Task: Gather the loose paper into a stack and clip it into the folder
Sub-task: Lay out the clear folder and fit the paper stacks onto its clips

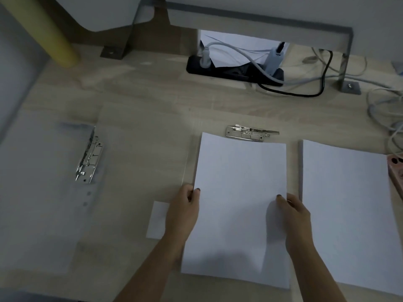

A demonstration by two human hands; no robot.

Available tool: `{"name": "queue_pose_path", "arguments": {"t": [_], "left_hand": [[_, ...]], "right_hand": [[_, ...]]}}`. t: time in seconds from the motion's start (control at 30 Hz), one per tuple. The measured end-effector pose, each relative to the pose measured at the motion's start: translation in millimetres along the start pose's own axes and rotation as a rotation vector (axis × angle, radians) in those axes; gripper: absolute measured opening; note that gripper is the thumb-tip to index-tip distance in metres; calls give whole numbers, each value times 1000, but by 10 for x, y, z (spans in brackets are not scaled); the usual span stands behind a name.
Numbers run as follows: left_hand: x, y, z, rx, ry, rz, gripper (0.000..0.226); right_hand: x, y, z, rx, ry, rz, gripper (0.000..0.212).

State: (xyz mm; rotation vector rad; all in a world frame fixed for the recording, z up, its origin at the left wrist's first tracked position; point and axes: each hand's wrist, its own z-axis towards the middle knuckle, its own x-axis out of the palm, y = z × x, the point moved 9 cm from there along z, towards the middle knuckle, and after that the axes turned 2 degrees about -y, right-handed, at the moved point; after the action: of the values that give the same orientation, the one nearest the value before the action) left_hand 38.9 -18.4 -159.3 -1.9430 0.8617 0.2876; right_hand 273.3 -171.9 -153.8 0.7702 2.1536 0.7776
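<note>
So my left hand (185,211) and right hand (294,214) each pinch a side of the paper (238,184), to square it for the clip (250,133) just beyond.

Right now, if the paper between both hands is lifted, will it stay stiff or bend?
Probably floppy: the paper shows almost no edge thickness. Likely light: the left hand and right hand hold it by pinches at its sides. Sheets might slip apart, since the metal clip is not over them.

Dim light, pale wooden desk (139,88)
</note>
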Motion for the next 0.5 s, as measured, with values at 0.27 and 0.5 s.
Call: {"name": "queue_pose_path", "arguments": {"t": [0.27,0.5], "left_hand": [[-186,-121,-4,91,-223,198,23],[-162,-101,5,131,-217,174,18]], "right_hand": [[13,-43,2,39,-59,34,27],[16,-67,-39,51,-62,136,21]]}}
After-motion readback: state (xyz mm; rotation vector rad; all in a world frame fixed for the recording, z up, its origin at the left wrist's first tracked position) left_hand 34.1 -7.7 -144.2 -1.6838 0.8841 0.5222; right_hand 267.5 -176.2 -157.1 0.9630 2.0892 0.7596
